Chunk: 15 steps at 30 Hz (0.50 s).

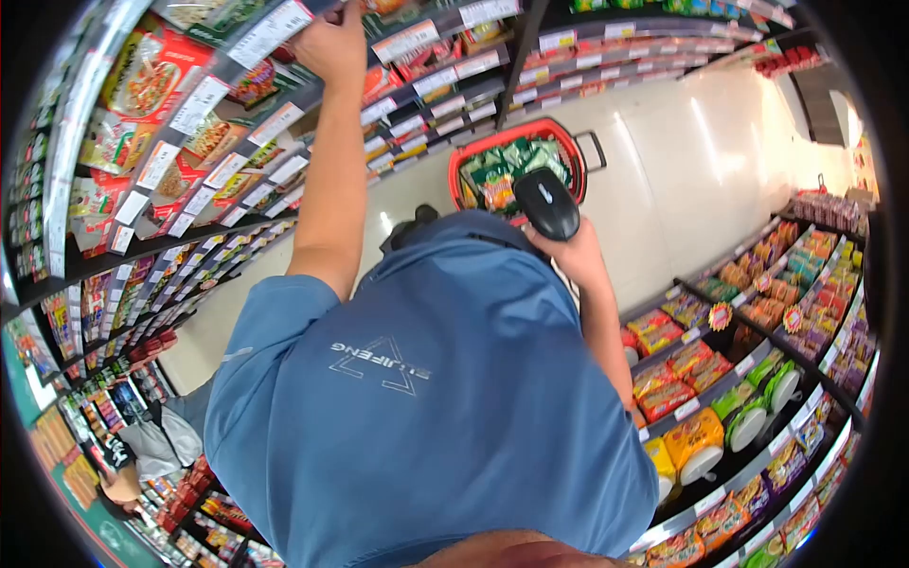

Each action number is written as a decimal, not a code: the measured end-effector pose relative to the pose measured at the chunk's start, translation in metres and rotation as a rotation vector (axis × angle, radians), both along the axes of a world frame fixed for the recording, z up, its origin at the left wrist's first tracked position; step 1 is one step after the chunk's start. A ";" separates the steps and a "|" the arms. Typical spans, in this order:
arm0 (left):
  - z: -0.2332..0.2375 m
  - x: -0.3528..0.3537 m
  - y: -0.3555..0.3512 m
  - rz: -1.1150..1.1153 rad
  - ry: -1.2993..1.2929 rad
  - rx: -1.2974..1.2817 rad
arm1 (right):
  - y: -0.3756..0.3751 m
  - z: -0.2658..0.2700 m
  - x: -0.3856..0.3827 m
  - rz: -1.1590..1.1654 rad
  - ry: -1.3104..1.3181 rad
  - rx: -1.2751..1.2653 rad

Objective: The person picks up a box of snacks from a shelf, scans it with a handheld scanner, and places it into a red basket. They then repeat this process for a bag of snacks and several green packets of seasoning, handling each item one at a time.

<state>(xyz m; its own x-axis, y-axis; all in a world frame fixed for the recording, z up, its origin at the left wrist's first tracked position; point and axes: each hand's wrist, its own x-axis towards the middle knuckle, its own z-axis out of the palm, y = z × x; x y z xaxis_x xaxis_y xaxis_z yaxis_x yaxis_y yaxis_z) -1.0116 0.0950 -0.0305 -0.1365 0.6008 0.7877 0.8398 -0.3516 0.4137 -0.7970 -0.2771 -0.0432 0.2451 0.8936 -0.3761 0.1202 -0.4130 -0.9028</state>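
My left hand (333, 45) is raised to an upper shelf at the top of the view, beside a white price tag (272, 35) on the shelf edge. Its fingertips are partly hidden among the packets and cut off by the frame, so their grip does not show. In my right hand (574, 254) is a black barcode scanner (547, 203), held by its lower end in front of my waist. Just beyond the scanner stands a red shopping basket (454, 170) with several green packets (516, 163) in it.
Shelves of noodle packets (156, 74) run along my left. Low shelves with snack packs (668, 383) and tubs (696, 443) line the right. Pale floor (653, 161) lies between. Another person in a grey top (161, 443) is at the lower left.
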 end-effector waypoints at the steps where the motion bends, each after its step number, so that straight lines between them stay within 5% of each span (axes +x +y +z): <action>1: 0.021 0.011 -0.028 -0.005 0.005 -0.010 | -0.004 -0.005 0.002 -0.013 -0.005 -0.015; 3: 0.023 0.016 -0.043 -0.242 -0.069 -0.068 | -0.007 -0.004 0.004 -0.022 -0.044 -0.026; 8: 0.014 0.023 -0.045 -0.417 0.247 0.022 | -0.023 -0.020 0.017 -0.064 0.021 -0.122; 15: 0.018 0.031 -0.057 -0.330 0.379 0.096 | -0.054 -0.078 0.044 -0.149 -0.062 -0.203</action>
<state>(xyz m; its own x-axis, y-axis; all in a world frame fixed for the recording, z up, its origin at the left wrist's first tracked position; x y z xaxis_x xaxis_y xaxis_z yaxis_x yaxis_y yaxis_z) -0.9810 0.0383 -0.0129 0.3544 0.4863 0.7987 0.7622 -0.6451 0.0545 -0.7533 -0.3315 -0.1208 0.3962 0.7535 -0.5247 0.0967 -0.6025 -0.7922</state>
